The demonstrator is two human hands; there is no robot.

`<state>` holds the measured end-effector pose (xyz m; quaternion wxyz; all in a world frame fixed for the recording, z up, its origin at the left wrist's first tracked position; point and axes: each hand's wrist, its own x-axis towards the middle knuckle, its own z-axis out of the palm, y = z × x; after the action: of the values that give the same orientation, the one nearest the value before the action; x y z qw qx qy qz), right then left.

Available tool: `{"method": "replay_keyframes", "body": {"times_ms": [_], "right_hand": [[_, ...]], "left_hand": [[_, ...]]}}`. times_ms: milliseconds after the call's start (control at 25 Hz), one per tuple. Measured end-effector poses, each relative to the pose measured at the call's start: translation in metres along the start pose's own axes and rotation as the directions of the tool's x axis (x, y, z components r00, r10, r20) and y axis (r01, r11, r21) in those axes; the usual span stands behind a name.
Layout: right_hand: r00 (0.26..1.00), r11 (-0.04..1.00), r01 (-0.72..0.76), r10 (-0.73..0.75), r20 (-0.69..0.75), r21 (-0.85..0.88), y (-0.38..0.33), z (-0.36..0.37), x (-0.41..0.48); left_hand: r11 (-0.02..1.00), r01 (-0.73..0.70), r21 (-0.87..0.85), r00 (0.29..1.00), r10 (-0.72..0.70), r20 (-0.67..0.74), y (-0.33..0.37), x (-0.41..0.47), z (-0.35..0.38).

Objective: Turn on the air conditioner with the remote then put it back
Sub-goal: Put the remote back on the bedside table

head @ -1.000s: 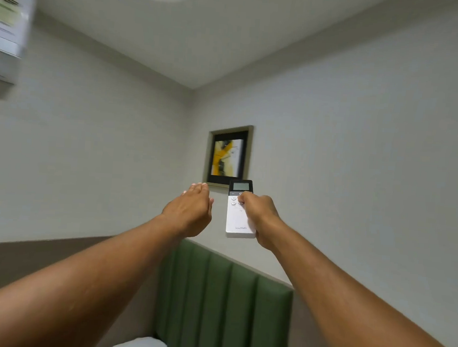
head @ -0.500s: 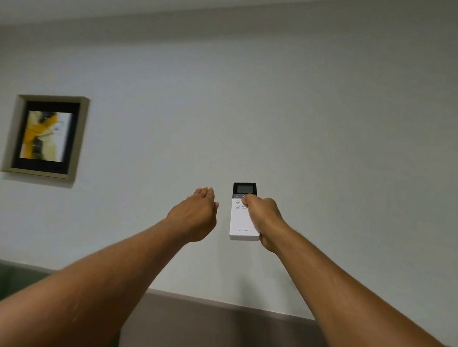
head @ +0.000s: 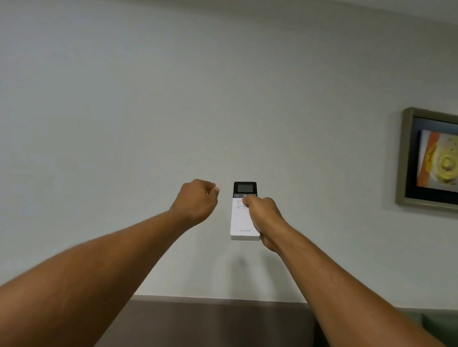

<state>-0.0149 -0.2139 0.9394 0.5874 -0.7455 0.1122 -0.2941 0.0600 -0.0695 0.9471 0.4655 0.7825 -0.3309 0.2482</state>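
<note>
A white remote (head: 240,218) with a small dark screen at its top is held upright at arm's length in front of a pale wall. My right hand (head: 265,221) grips its right side, with the thumb resting on the buttons just below the screen. My left hand (head: 196,201) hovers a short way to the left of the remote, its fingers curled into a loose fist with nothing in it. The air conditioner is out of view.
A framed yellow and orange picture (head: 440,160) hangs on the wall at the right. A brown panel (head: 211,329) runs along the bottom of the wall, with a strip of green padding (head: 444,326) at the lower right.
The view has swung to the right: the air conditioner and the first picture left the frame, and another picture appeared on the right. My left hand's fingers curled into a fist.
</note>
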Motion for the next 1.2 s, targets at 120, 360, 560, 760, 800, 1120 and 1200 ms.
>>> {"method": "replay_keyframes", "body": {"times_ms": [120,360,560,760,800,1120,1200], "right_hand": [[0.998,0.997,-0.051,0.052,0.02,-0.059,0.022,0.017,-0.002],[0.986,0.985,-0.156,0.159,0.043,-0.069,0.102,0.058,-0.013],[0.93,0.931,-0.349,0.358,0.083,-0.109,0.241,0.084,-0.042],[0.788,0.765,-0.598,0.616,0.003,-0.24,0.427,0.115,-0.098],[0.749,0.71,-0.634,0.663,-0.012,-0.306,0.47,0.12,-0.114],[0.536,0.482,-0.73,0.843,0.031,-0.485,0.767,0.156,-0.284],[0.531,0.444,-0.714,0.847,-0.006,-0.541,0.823,0.169,-0.316]], "left_hand": [[0.843,0.331,-0.424,0.943,-0.276,0.186,-0.012,-0.012,0.009],[0.63,0.573,-0.524,0.819,-0.462,0.34,-0.076,-0.059,0.042],[0.508,0.75,-0.425,0.66,-0.614,0.432,-0.175,-0.152,0.111],[0.301,0.916,-0.266,0.394,-0.801,0.45,-0.288,-0.293,0.211],[0.235,0.944,-0.233,0.319,-0.831,0.456,-0.31,-0.33,0.23],[-0.096,0.993,-0.068,-0.062,-0.92,0.387,-0.446,-0.615,0.345],[-0.117,0.993,-0.027,-0.101,-0.935,0.339,-0.474,-0.664,0.366]]}}
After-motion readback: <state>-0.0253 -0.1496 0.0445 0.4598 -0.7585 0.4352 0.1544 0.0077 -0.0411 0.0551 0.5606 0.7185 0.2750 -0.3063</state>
